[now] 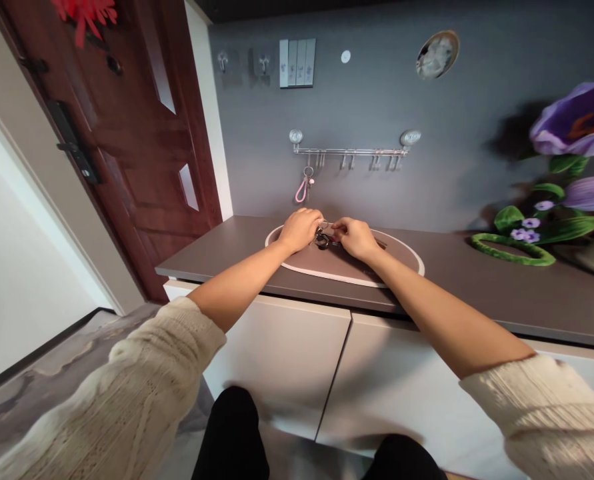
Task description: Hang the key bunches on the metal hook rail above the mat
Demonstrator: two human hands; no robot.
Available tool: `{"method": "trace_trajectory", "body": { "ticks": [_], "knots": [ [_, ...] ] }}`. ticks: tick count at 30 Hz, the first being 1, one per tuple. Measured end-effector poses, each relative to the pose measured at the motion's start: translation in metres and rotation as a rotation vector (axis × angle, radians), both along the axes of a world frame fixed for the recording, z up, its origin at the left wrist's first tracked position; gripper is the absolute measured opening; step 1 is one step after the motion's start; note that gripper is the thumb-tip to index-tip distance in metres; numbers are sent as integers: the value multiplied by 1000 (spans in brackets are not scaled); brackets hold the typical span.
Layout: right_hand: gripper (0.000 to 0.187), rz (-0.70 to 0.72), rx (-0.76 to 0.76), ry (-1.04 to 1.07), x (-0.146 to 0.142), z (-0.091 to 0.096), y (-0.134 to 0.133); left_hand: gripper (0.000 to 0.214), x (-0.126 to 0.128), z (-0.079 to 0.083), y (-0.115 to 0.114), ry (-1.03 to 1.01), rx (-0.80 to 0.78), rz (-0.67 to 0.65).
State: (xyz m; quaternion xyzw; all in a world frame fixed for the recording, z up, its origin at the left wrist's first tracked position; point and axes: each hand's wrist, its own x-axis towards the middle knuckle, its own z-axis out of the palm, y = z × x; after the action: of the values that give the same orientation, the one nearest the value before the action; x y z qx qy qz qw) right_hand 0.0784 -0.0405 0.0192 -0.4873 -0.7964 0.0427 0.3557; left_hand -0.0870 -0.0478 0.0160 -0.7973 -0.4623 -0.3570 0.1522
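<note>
Both my arms reach out over a brown cabinet top [217, 253] to an oval tray [401, 257] with a white rim. My left hand [299, 229] is closed, fingers curled round a bunch of keys [322, 239] with a dark fob. My right hand [355, 237] pinches the same bunch from the other side. The bunch sits low over the tray, between the two hands. Most of it is hidden by my fingers.
A metal hook rail [351, 153] on the grey wall carries a pink key strap [303, 189]. A dark wooden door [127, 133] stands at the left. Purple artificial flowers [577, 127] and a green ring [509, 249] lie at the right. White cabinet doors [297, 360] are below.
</note>
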Motion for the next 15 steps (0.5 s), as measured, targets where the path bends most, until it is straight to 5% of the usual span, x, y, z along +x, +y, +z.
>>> {"method": "trace_trajectory", "body": {
  "ticks": [15],
  "knots": [
    [27, 207, -53, 288, -6, 1, -5, 21, -1, -1, 3, -225, -55, 26]
  ]
}}
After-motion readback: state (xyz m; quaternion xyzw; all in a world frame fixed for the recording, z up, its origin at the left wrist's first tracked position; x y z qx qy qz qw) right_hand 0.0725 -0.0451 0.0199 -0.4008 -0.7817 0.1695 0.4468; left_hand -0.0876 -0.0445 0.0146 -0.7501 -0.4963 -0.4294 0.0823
